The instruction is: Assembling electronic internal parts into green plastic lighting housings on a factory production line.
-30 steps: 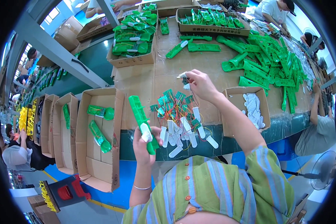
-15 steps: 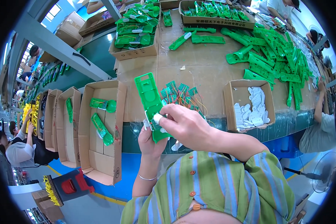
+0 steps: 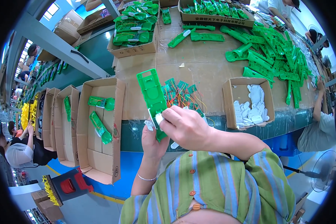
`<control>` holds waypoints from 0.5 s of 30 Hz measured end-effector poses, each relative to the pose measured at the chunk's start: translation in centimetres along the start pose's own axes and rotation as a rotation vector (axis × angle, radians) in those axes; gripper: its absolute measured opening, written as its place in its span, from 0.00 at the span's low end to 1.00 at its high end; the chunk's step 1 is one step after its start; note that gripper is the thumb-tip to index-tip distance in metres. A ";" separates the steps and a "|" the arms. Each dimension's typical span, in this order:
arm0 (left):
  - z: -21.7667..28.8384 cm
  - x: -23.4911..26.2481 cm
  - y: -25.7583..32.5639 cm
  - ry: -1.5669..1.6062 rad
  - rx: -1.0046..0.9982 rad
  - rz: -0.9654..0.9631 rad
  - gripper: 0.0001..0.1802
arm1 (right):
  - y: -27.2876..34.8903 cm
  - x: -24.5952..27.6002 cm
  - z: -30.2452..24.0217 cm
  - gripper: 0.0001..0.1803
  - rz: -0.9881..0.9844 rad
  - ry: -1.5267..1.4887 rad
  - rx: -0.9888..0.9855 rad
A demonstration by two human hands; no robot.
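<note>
My left hand is closed around the lower end of a long green plastic shell, tilted with its hollow side up. Over the same end bends my right hand, its fingers pinched together at the shell's inside. A white wrap covers a fingertip of that hand. Whatever it may pinch is hidden behind the fingers. A small white piece shows at my left fingertips. Just beyond the hands lies a cluster of small green circuit boards with red and yellow wires.
To the right stands a cardboard box of white plastic pieces. Green shells are heaped beyond it. On the left, an open carton holds two fitted shells. Filled cartons stand at the back, near a metal post.
The shell has shifted slightly right and stands a little steeper. My right hand has moved slightly with it, fingers still at its lower end. The whole view has shifted a little.
</note>
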State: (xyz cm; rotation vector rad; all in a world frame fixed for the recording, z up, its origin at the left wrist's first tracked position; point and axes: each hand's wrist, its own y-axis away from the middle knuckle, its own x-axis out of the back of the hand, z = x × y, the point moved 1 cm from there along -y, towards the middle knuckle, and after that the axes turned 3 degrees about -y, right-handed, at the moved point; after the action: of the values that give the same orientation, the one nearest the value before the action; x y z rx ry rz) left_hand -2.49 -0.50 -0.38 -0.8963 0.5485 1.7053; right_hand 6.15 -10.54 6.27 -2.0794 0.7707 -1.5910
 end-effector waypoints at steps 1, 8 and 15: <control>-0.1 -0.2 0.1 0.011 -0.003 0.028 0.23 | 0.1 -0.1 0.2 0.11 0.018 -0.019 -0.003; 0.8 -0.4 0.3 -0.376 -0.006 0.145 0.26 | 1.7 -1.1 1.5 0.13 0.050 -0.082 0.071; 0.7 -0.5 -0.1 -0.655 -0.136 0.078 0.21 | 2.8 -0.4 2.2 0.14 0.071 -0.241 0.016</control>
State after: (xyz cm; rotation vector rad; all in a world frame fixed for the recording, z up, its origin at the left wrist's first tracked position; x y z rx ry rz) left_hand -2.54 -0.27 0.50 -0.3640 0.0264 1.9909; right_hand 7.73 -12.42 3.67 -2.1565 0.7346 -1.2756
